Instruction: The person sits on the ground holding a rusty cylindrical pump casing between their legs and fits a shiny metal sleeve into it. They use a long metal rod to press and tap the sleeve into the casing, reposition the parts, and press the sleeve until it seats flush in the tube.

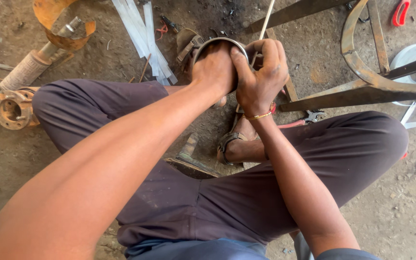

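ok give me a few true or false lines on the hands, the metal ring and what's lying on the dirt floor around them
1. Both the left hand and right hand grip the shiny round metal ring. True.
2. The right wrist is bare. False: it wears a thin gold and red bracelet.
3. White flat strips lie on the dirt floor. True.
4. The rusty round flanged hub lies by the right knee. False: it lies by the left one.

Left hand (215, 67) and right hand (261, 77) clasped around a metal ring (220, 42), above sandalled feet (234, 144), dirt floor (121, 53)
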{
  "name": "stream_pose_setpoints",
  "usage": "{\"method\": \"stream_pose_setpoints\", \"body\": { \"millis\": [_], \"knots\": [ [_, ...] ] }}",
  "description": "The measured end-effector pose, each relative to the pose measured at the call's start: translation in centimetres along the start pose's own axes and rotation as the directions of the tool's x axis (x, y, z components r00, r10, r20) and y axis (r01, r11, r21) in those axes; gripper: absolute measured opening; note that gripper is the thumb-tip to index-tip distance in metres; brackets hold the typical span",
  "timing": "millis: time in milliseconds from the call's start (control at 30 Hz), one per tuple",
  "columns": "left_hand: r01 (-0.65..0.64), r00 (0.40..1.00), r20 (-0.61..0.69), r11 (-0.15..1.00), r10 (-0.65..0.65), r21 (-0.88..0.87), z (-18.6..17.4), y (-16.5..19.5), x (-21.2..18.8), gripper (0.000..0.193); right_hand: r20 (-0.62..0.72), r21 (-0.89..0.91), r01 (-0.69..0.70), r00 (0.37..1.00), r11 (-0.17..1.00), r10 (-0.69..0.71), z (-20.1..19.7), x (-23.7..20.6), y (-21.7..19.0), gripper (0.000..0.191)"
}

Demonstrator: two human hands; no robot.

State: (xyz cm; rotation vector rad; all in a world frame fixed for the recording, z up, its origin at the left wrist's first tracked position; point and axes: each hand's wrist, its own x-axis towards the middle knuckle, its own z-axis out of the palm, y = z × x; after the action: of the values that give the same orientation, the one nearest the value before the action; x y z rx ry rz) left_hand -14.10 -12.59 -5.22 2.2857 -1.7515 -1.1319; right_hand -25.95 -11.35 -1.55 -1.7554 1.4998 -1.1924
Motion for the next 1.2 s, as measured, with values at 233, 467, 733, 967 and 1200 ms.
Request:
{"method": "stream_pose_setpoints", "body": {
  "millis": [233,467,733,967,1200],
  "knots": [
    [0.022,1.0,0.015,0.999,-0.023,0.034,0.1,-0.3,0.3,0.041,0.0,-0.054,0.035,0.999,0.998,-0.035,0.1,-0.1,0.7,0.028],
    [-0.04,0.979,0.201,0.991,0.014,0.125,-4.3,1.4,-2.6,0.048,0.031,-0.031,0.028,0.999,0.999,-0.027,-0.3,-0.6,0.2,0.032],
    [-0.467,0.881,0.265,0.807,0.391,0.361,-9.6,3.0,-7.0,0.042,0.034,0.018,0.003,0.999,1.0,-0.004,-0.6,0.2,-0.2,0.036],
    [-0.63,0.677,-0.112,0.652,0.727,0.422,-13.8,0.6,-10.5,0.02,-0.05,0.0,-0.098,0.994,0.995,0.098,-0.7,1.5,1.1,0.032],
    [-0.213,0.915,-0.244,0.899,0.32,0.382,-9.2,2.9,-7.3,0.032,-0.062,-0.068,-0.129,0.99,0.989,0.125,-1.0,0.8,0.6,0.033]
  ]
}}
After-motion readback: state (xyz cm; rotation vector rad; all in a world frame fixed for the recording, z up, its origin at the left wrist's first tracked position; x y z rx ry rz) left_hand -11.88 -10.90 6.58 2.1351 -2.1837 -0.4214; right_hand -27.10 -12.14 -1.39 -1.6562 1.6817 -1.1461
